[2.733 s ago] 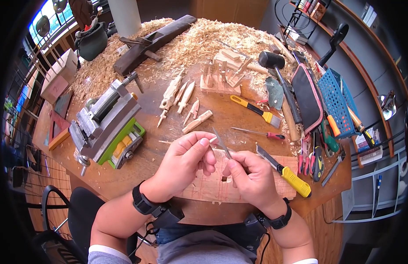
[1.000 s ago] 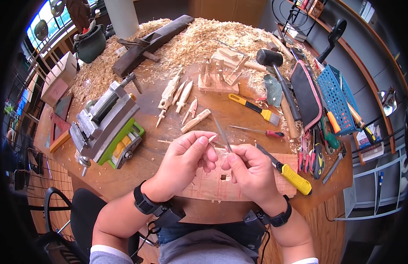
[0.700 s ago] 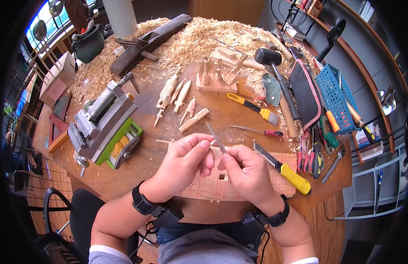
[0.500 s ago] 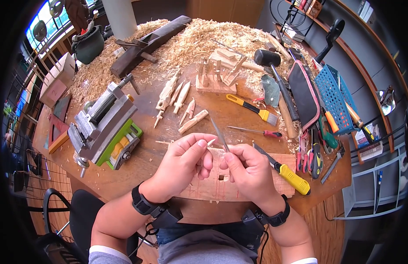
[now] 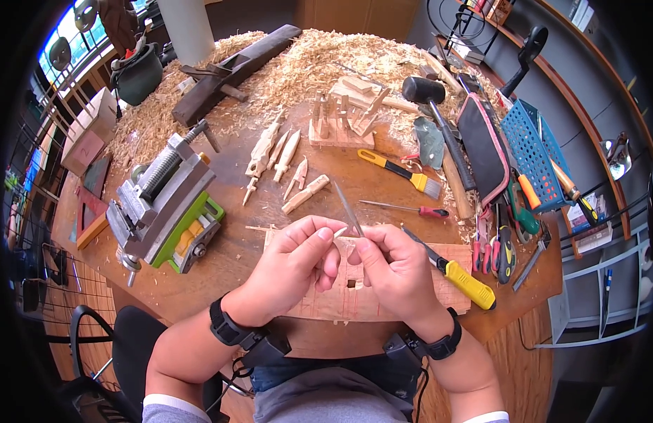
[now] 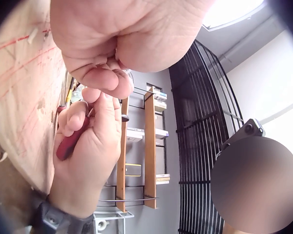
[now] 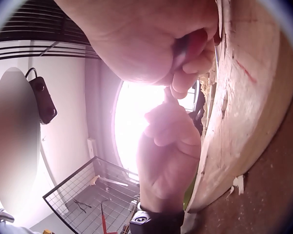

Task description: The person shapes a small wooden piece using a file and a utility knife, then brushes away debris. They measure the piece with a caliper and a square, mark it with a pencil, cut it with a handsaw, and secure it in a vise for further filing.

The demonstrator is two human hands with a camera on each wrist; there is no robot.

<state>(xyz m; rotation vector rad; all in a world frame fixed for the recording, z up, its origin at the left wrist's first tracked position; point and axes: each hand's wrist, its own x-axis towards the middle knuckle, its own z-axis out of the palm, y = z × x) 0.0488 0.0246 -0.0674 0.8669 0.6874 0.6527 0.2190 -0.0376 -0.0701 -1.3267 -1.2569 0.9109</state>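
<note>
In the head view, my left hand [image 5: 287, 268] pinches a small pale wooden piece [image 5: 340, 231] between thumb and forefinger, its tip poking out. My right hand [image 5: 400, 275] grips a slim metal file [image 5: 346, 206], the blade pointing up and away and lying right at the wooden tip. The file's red handle [image 6: 72, 144] shows within the right palm in the left wrist view. Both hands are over a wooden board [image 5: 319, 304] marked with red lines and pierced by a small square hole. In the right wrist view, the fingertips of both hands come close together.
A yellow utility knife [image 5: 467, 284] lies on the board's right end. Beyond are carved wooden pieces [image 5: 289, 156], a brush [image 5: 400, 173], a red-handled slim tool [image 5: 432, 211] and a mallet [image 5: 423, 89]. A vise [image 5: 164, 204] stands left; wood shavings [image 5: 340, 53] cover the back.
The file has shifted slightly back and forth against the wooden tip. Both hands keep their holds in nearly the same place, while the table drifts slightly left in the head view.
</note>
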